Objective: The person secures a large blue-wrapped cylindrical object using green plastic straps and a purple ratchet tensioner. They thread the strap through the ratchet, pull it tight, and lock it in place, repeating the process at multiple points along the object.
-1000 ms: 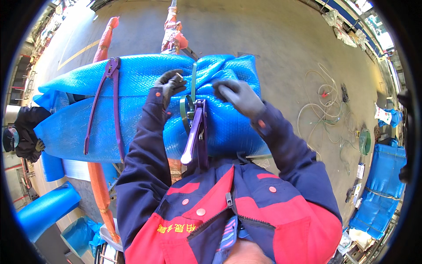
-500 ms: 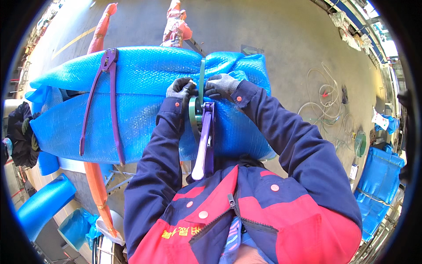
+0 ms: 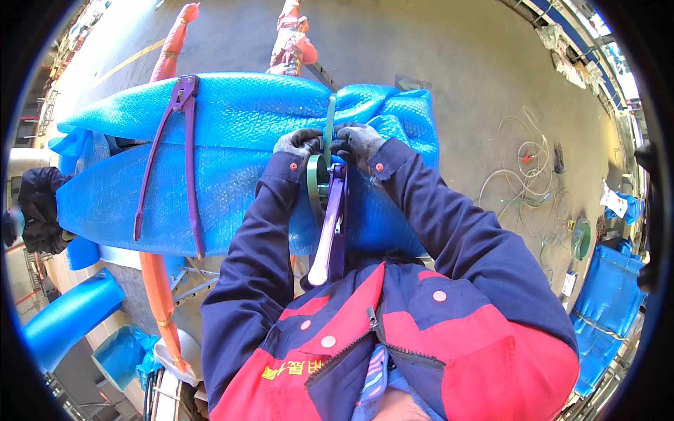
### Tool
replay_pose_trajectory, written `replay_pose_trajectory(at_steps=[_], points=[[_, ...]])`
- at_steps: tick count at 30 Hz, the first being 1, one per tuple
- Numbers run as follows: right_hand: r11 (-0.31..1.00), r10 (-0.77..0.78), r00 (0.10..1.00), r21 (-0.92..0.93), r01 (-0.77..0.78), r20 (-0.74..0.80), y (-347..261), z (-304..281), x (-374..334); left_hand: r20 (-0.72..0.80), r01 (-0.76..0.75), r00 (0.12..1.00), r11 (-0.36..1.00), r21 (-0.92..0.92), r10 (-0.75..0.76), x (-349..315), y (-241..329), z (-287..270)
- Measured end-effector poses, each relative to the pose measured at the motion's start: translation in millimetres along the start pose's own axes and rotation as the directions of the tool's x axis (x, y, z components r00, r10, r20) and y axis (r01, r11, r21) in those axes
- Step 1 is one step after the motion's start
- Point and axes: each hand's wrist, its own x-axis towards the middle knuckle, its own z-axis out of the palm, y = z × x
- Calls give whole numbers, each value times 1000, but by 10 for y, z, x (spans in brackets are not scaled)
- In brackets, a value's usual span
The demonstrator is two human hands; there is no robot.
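A green strap [image 3: 330, 116] runs over a large bundle in blue bubble wrap [image 3: 232, 175]. From the strap's left side, my left hand [image 3: 298, 142], in a grey and black glove, pinches at it with curled fingers. My right hand [image 3: 358, 144], gloved alike, closes on it from the right. Anything small between the fingertips is hidden. Just below my hands a purple strapping tensioner [image 3: 335, 217] stands on the bundle, its pale-worn handle toward me. Beside it is a round green loop of strap [image 3: 314, 184]. A purple long-handled crimper [image 3: 184, 105] lies across the bundle's left part, handles spread.
Orange-wrapped bars [image 3: 158, 302] stick out from beneath the bundle. A person's dark sleeve [image 3: 43, 210] is at its left end. Blue film rolls [image 3: 74, 319] and a blue bin [image 3: 119, 358] stand lower left. Coiled hose [image 3: 519, 168] lies on the floor at right, near blue-wrapped packs [image 3: 607, 302].
My hands have drawn closer together at the strap, the right one moving in to it. A small pale piece seen earlier at my left fingers is now hidden. The view has shifted slightly.
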Motion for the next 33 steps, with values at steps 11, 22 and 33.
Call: replay_pose_trajectory(at_steps=[11, 22, 33], points=[[998, -56, 996, 2, 56, 74, 106, -142, 61, 45, 29, 997, 834, 551, -64, 275, 116, 15], [991, -129, 985, 45, 125, 116, 210, -194, 137, 39, 93, 970, 513, 853, -241, 324, 326, 47], [937, -299, 937, -131, 324, 181, -31, -437, -80, 144, -21, 928, 336, 942, -345, 221, 590, 123]])
